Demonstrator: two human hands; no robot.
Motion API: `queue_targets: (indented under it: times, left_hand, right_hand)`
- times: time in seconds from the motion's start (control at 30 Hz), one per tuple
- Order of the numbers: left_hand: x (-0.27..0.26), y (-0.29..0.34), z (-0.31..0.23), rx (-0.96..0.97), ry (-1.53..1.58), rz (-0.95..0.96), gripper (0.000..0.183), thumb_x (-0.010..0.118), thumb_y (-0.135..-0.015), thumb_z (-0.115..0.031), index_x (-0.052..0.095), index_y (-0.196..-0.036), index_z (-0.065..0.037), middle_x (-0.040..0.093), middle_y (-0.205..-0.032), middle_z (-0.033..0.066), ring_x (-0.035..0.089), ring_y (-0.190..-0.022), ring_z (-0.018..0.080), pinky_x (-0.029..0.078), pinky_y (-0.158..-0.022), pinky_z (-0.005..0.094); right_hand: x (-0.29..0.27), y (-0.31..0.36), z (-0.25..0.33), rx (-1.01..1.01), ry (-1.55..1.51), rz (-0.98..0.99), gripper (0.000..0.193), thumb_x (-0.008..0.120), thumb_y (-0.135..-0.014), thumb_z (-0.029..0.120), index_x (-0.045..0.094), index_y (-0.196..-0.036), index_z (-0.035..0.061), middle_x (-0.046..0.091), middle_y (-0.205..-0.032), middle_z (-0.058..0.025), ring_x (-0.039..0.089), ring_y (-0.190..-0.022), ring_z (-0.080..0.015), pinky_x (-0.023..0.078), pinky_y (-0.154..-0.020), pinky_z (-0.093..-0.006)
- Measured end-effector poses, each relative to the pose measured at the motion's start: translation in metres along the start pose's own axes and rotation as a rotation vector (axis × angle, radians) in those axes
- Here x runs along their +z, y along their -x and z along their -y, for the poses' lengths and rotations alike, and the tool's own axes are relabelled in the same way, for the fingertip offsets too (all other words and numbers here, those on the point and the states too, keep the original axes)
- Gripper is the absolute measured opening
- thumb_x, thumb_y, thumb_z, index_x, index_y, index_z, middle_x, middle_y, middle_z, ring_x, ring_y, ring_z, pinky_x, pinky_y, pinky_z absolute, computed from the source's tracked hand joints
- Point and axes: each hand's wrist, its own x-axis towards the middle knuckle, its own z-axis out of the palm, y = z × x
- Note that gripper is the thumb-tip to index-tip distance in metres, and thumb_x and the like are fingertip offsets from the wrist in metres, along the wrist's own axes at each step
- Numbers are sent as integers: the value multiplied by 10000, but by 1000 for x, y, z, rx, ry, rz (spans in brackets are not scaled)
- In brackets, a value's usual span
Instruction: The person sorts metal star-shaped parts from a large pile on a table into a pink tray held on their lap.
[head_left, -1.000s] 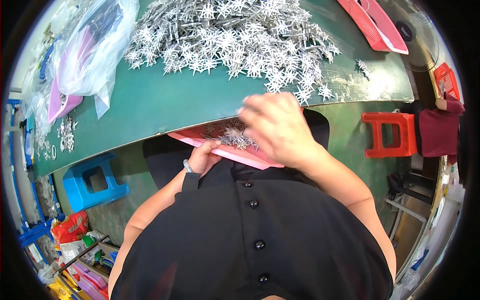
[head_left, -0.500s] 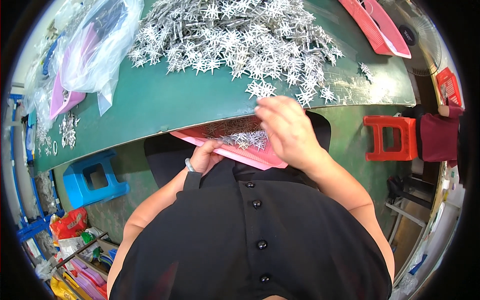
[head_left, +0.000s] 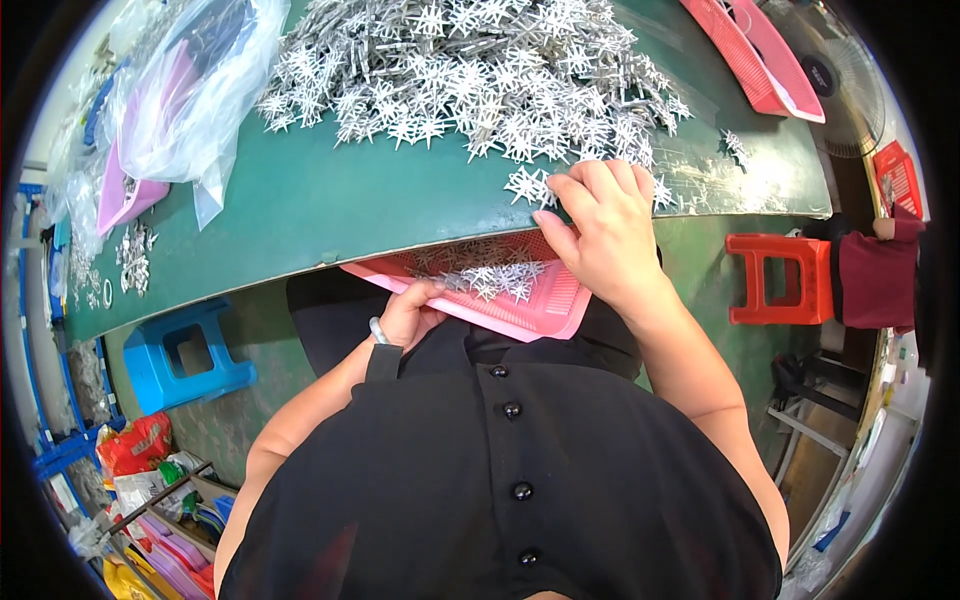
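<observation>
Pinching the rim of a pink basket (head_left: 548, 322), thumb on top, the left hand (head_left: 406, 314) is closed on it; the basket sits just beyond the black shirt (head_left: 420, 460), partly beneath the edge of the green table (head_left: 350, 195); its near rim slants from upper left to lower right, and the long axis seems to follow, the far side being hidden; silver stars (head_left: 500, 281) lie inside, spikes pointing every way; over the table edge the right hand (head_left: 610, 228) has fingers curled and thumb apart, beside loose stars (head_left: 525, 186) and a large pile (head_left: 470, 85); whether it has hold of one, I cannot tell
</observation>
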Motion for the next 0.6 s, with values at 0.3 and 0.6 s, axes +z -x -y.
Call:
queue_targets:
  times: [0.3,0.6]
  left_hand:
    - [-4,-2,1,15,10,51,346,520,-772,-120,517,-1056,79,585,-1059,169,535,-1033,259,351,-989,383]
    - [-8,0,-1,5,-44,64,358,510,-785,-129,506,-1078,76,578,-1082,160,537,-1042,245,367,-977,378]
  right_hand:
    - [-6,11,1,18,-41,-14,267,655,-651,189,586,-876,64,515,-854,-46,472,-829,-227,320,-782,-370]
    - [-2,6,5,-21,-90,-44,272,652,-665,168,579,-900,54,521,-888,-63,480,-832,-240,338,-778,-379]
